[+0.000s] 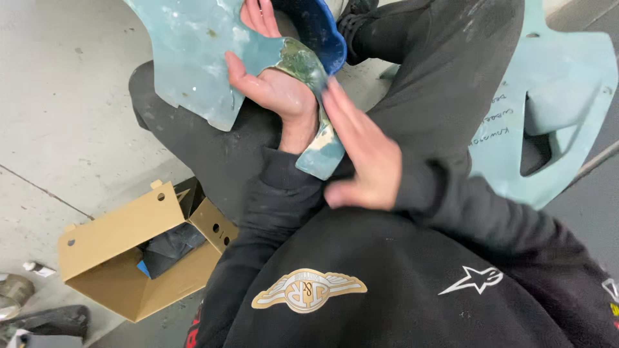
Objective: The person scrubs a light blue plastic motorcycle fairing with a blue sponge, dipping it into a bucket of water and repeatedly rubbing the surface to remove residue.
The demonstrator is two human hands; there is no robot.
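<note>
My left hand point(277, 90) lies palm up around the narrow neck of a teal, scuffed moulded panel point(193, 51), with its fingertips showing above the panel's edge. The panel rests over my black-trousered knee. A worn greenish strip of the panel point(303, 64) curves down to a pale chipped tip point(321, 154). My right hand point(361, 154) is laid flat against that strip and tip, fingers straight and together, thumb tucked low. I cannot tell whether anything is under its fingers. A blue curved rim point(319, 26) shows behind the panel.
A second teal moulded panel point(561, 90) with handwriting on it lies on the floor to the right. An open cardboard box point(116, 251) holding black material stands at lower left on the concrete floor point(58, 96). A small white tube point(37, 268) and a round tin point(13, 293) lie beside it.
</note>
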